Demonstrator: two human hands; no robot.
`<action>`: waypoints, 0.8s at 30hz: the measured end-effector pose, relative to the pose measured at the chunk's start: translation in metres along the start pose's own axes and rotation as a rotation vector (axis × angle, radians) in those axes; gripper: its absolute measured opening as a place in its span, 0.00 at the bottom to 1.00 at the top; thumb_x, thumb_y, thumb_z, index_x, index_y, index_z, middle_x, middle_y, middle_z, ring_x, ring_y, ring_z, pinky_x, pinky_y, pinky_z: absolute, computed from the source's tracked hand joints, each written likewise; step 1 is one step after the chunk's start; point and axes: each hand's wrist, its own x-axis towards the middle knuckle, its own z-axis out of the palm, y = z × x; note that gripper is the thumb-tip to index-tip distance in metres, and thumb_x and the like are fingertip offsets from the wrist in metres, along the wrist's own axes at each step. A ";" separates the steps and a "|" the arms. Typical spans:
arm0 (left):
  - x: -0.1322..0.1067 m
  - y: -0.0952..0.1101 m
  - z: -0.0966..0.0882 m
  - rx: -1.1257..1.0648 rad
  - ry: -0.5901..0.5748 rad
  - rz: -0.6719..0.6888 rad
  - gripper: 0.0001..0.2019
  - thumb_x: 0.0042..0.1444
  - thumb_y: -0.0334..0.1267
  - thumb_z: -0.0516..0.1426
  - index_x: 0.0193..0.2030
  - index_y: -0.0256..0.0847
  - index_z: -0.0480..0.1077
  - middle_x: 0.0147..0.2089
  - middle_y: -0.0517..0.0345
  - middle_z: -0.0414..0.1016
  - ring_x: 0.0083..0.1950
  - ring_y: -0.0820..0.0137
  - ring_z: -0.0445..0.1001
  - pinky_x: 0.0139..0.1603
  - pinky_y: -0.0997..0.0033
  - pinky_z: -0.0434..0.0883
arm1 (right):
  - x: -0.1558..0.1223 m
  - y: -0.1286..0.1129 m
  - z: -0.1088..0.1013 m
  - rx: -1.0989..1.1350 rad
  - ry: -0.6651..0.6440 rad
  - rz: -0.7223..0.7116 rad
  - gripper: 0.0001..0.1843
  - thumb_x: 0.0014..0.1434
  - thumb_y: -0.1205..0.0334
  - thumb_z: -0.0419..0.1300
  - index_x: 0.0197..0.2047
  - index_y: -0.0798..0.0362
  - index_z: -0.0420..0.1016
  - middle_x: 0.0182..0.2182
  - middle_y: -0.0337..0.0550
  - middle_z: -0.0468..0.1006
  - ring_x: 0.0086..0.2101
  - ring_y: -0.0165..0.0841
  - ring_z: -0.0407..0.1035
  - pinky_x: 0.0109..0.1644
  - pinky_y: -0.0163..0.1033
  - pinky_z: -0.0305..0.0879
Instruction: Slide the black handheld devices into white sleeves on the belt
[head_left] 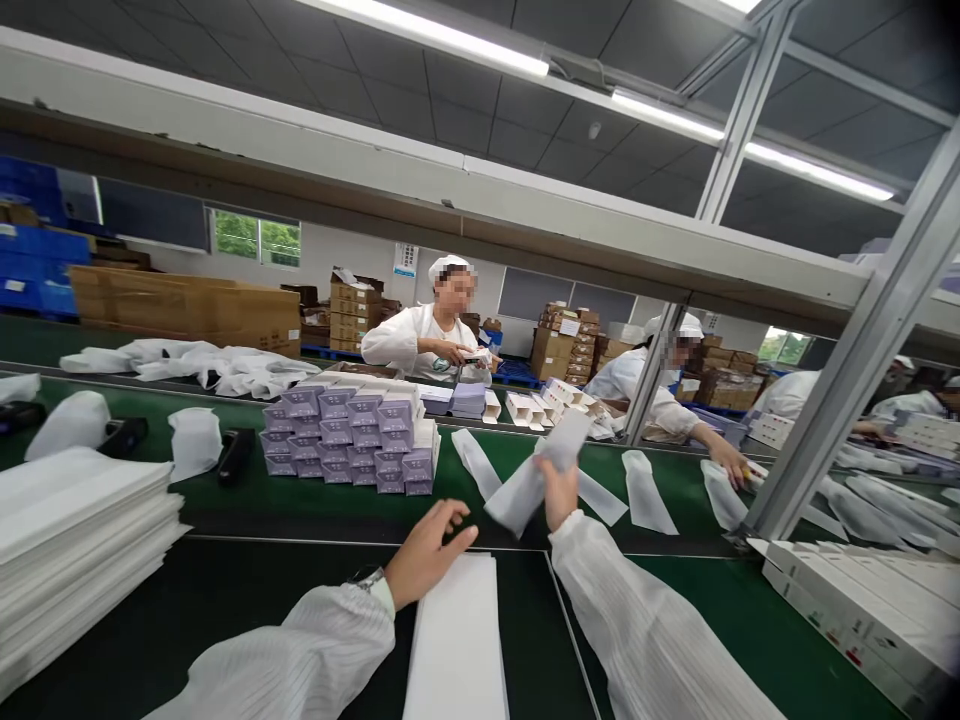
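Pouch [517, 497], milky, matte and oblong, sits in the right hand [559, 490].

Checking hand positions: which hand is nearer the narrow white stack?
Left. The left hand is at the far left corner of the narrow white stack; the right hand is farther off, beyond it and rightward, holding a white pouch.

Looks like a factory packing floor, with long green conveyor belts [720, 590] staffed by co-workers in white caps and coats [412, 335] and bearing stacked small lilac cartons [345, 440]. Also holds brown cardboard boxes [553, 352] piled at the back, under long white fluorescent ceiling lights [450, 38].
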 end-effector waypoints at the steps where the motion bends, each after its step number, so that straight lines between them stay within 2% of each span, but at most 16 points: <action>1: -0.003 -0.003 0.003 0.035 -0.078 0.002 0.13 0.52 0.47 0.46 0.37 0.43 0.64 0.35 0.58 0.64 0.39 0.68 0.63 0.41 0.70 0.61 | 0.015 0.001 -0.007 -0.047 0.096 -0.054 0.28 0.40 0.58 0.55 0.47 0.55 0.56 0.38 0.46 0.68 0.37 0.36 0.64 0.40 0.39 0.60; 3: -0.007 -0.007 0.006 0.104 -0.159 -0.010 0.14 0.52 0.48 0.46 0.33 0.42 0.66 0.33 0.58 0.65 0.39 0.68 0.62 0.41 0.69 0.60 | 0.039 0.005 -0.021 -0.217 0.115 -0.085 0.32 0.40 0.58 0.55 0.50 0.55 0.53 0.41 0.48 0.66 0.40 0.39 0.62 0.42 0.41 0.57; 7: -0.006 -0.004 0.008 0.172 -0.186 -0.060 0.13 0.50 0.47 0.48 0.27 0.41 0.66 0.31 0.60 0.65 0.39 0.67 0.62 0.42 0.68 0.58 | 0.060 0.024 -0.036 -0.576 -0.038 -0.113 0.28 0.41 0.59 0.52 0.49 0.54 0.55 0.36 0.49 0.69 0.37 0.41 0.64 0.39 0.43 0.58; 13: -0.010 -0.001 0.004 0.127 -0.187 -0.113 0.04 0.45 0.38 0.52 0.29 0.41 0.63 0.32 0.62 0.64 0.39 0.70 0.61 0.43 0.70 0.58 | 0.056 0.049 -0.033 -0.617 -0.137 -0.134 0.24 0.36 0.65 0.57 0.41 0.51 0.65 0.30 0.45 0.70 0.36 0.43 0.64 0.40 0.46 0.55; 16: -0.012 -0.003 0.003 0.106 -0.166 -0.104 0.03 0.45 0.36 0.52 0.28 0.41 0.64 0.31 0.62 0.64 0.39 0.70 0.62 0.42 0.71 0.58 | 0.053 0.049 -0.035 -0.759 -0.105 -0.189 0.26 0.37 0.61 0.58 0.44 0.50 0.64 0.35 0.48 0.69 0.41 0.46 0.61 0.41 0.49 0.52; 18: -0.012 -0.005 0.004 0.109 -0.157 -0.089 0.03 0.45 0.36 0.52 0.27 0.40 0.64 0.30 0.62 0.64 0.38 0.70 0.62 0.41 0.71 0.58 | 0.053 0.039 -0.036 -0.890 -0.039 -0.248 0.27 0.41 0.58 0.56 0.48 0.51 0.61 0.40 0.51 0.67 0.43 0.47 0.59 0.42 0.51 0.51; 20: -0.011 -0.008 0.005 0.118 -0.150 -0.069 0.04 0.44 0.37 0.52 0.27 0.40 0.64 0.30 0.62 0.64 0.38 0.70 0.62 0.40 0.72 0.58 | 0.051 0.019 -0.037 -0.912 0.028 -0.338 0.24 0.46 0.57 0.52 0.49 0.53 0.60 0.42 0.52 0.66 0.43 0.45 0.59 0.43 0.50 0.53; 24: -0.009 -0.015 0.006 0.141 -0.123 -0.045 0.04 0.45 0.36 0.52 0.27 0.39 0.65 0.30 0.61 0.65 0.37 0.71 0.62 0.40 0.74 0.58 | 0.030 -0.043 -0.046 -0.615 0.097 -0.723 0.16 0.53 0.60 0.47 0.44 0.56 0.64 0.37 0.50 0.69 0.40 0.39 0.63 0.44 0.46 0.57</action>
